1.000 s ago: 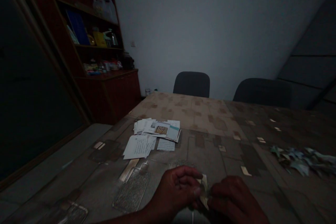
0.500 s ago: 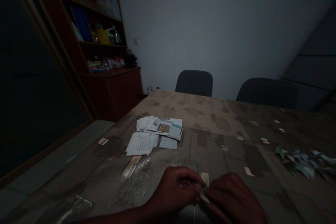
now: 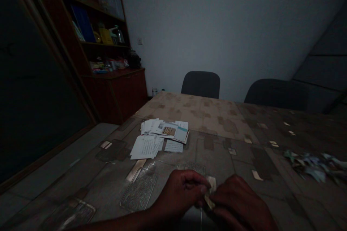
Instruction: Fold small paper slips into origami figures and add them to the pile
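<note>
Both of my hands meet at the near edge of the table (image 3: 211,119), pinching a small pale folded piece of paper (image 3: 210,189) between them. My left hand (image 3: 181,195) curls its fingers round the paper's left side. Closed on the paper's right side is my right hand (image 3: 240,204). Most of the paper is hidden by my fingers. A spread of white and printed paper sheets (image 3: 161,135) lies further out on the left of the table. At the right edge sits a heap of small folded bluish-green paper pieces (image 3: 314,162).
The table wears a patterned brown cloth. Two dark chairs (image 3: 200,83) stand at its far side against a pale wall. A red-brown shelf unit (image 3: 105,50) with books, bottles and jars fills the left. The room is dim.
My hands have stayed together on the paper, working it slightly; the paper now shows a little lower between the fingers. The view has shifted slightly.
</note>
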`<control>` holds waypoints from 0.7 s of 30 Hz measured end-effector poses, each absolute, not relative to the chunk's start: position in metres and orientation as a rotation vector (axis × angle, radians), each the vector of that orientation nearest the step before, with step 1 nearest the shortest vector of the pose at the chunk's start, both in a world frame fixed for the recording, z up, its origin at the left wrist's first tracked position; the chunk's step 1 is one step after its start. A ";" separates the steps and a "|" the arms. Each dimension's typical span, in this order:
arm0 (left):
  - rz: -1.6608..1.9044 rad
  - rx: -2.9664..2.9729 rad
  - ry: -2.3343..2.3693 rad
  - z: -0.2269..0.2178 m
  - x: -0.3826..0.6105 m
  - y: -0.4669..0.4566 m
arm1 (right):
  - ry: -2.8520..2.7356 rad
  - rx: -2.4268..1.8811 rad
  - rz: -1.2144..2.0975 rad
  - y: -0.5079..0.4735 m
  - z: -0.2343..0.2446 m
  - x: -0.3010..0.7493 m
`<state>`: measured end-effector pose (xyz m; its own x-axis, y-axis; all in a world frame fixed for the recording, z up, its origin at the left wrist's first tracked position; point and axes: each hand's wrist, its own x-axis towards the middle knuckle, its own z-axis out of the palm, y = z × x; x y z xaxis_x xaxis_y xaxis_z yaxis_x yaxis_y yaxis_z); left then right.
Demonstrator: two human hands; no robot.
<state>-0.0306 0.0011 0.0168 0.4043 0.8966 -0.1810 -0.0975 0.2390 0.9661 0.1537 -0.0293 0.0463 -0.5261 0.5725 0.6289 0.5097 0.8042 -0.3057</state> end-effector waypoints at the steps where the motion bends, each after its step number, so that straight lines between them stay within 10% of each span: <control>1: 0.826 1.117 0.906 0.016 -0.031 0.001 | -2.235 -0.798 0.102 -0.029 0.046 0.154; 21: 0.795 1.010 0.796 0.015 -0.030 0.000 | -2.052 -0.845 0.379 -0.028 0.041 0.154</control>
